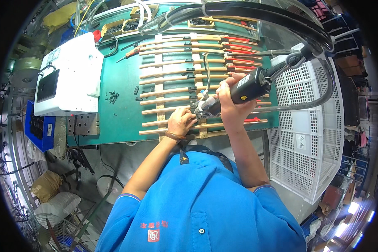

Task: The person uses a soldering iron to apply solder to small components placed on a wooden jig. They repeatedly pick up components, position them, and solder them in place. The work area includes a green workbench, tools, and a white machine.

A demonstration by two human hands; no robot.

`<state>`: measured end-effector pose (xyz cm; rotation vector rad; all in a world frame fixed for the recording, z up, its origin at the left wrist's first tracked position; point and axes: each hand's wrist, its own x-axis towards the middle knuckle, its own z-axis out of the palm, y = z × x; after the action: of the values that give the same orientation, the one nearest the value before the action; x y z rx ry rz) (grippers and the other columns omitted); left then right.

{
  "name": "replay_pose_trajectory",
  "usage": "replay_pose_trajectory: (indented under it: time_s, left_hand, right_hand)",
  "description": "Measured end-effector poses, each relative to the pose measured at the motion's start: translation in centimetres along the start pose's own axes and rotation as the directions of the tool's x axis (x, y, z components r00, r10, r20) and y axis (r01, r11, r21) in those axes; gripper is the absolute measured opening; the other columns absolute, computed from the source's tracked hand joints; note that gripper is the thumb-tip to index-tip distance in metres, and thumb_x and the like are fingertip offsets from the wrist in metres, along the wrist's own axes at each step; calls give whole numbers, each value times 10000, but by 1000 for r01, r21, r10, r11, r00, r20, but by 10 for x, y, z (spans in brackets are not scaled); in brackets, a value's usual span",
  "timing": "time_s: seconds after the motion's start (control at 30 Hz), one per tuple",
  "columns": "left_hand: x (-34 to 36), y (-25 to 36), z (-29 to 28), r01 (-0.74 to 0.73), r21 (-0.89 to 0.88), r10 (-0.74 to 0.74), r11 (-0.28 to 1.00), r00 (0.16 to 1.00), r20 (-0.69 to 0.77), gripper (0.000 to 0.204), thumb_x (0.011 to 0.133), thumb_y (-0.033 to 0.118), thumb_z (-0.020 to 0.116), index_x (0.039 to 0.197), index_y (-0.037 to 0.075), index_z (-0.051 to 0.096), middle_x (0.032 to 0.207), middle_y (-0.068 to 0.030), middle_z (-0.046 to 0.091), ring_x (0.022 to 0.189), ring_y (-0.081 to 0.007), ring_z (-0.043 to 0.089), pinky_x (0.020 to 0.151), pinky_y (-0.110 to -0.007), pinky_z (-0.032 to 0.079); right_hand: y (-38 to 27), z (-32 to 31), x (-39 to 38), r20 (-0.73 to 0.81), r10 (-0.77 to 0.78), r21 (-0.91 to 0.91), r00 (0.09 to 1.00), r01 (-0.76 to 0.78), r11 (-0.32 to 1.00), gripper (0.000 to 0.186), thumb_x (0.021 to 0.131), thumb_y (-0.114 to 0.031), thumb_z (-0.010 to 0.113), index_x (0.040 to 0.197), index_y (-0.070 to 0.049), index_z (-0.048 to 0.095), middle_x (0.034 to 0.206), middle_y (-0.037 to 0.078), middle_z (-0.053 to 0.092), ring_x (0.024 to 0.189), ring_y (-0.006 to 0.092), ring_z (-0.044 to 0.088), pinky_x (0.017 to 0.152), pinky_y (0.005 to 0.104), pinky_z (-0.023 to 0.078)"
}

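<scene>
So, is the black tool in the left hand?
No, the right hand grips the black tool, while the left hand is beside its working end.

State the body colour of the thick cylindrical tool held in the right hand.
The thick cylindrical tool has a black body, best seen in the head view.

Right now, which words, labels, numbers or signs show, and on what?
Wording left uncopied.
Blue shirt: red characters, square red emblem.
Black handheld power tool: white label, too small; yellow mark.
White crate: white label, dark characters.
Blue bin: white label, dark characters.
White machine: faint marks, too small to read.
</scene>
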<state>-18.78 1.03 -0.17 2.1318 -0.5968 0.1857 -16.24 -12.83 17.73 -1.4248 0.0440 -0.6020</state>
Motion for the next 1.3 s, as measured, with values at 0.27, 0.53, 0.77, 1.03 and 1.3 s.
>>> replay_pose_trajectory:
  time_s: [0.27, 0.53, 0.77, 1.03, 1.3]
  left_hand:
    - [1, -3, 1, -36, 0, 36, 999, 999, -18, 174, 677, 155, 745, 820, 106, 660, 864, -49, 591, 861, -262, 570, 736, -372, 473]
    - [0, -2, 0, -32, 3, 32, 999, 999, -19, 173, 677, 153, 743, 820, 110, 653, 855, -44, 580, 864, -258, 565, 731, -369, 468]
    - [-2, -3, -2, -29, 21, 29, 999, 1000, 7, 198, 665, 136, 746, 820, 81, 635, 877, -70, 589, 879, -269, 574, 753, -374, 484]
    - [-2, -3, -2, -61, -25, 60, 998, 997, -40, 222, 660, 137, 751, 808, 47, 613, 845, -96, 568, 841, -297, 557, 711, -381, 483]
    - [-2, 0, -4, -61, -15, 60, 998, 997, -45, 218, 641, 106, 747, 806, 60, 612, 854, -81, 580, 867, -279, 574, 732, -362, 496]
  right_hand:
    - [0, 3, -2, 18, -8, 38, 1000, 7, 999, 369, 746, 113, 611, 1075, 9, 480, 878, 40, 568, 756, 67, 541, 683, 222, 481]
    - [8, 1, -6, 25, -27, 3, 999, 27, 1000, 345, 739, 123, 614, 1042, 13, 490, 874, 33, 566, 747, 70, 544, 671, 216, 479]
    - [7, 11, -20, 77, -53, 1, 996, 54, 999, 328, 733, 136, 623, 1009, 11, 497, 885, 35, 549, 777, 80, 553, 678, 216, 486]
    - [1, 15, -23, 112, -122, -79, 986, 131, 988, 336, 752, 164, 580, 1024, -1, 473, 877, 47, 548, 746, 88, 551, 657, 230, 497]
    - [10, 12, -25, 155, -99, -82, 983, 113, 990, 335, 781, 167, 548, 1039, -22, 450, 879, 65, 552, 720, 107, 569, 647, 255, 518]
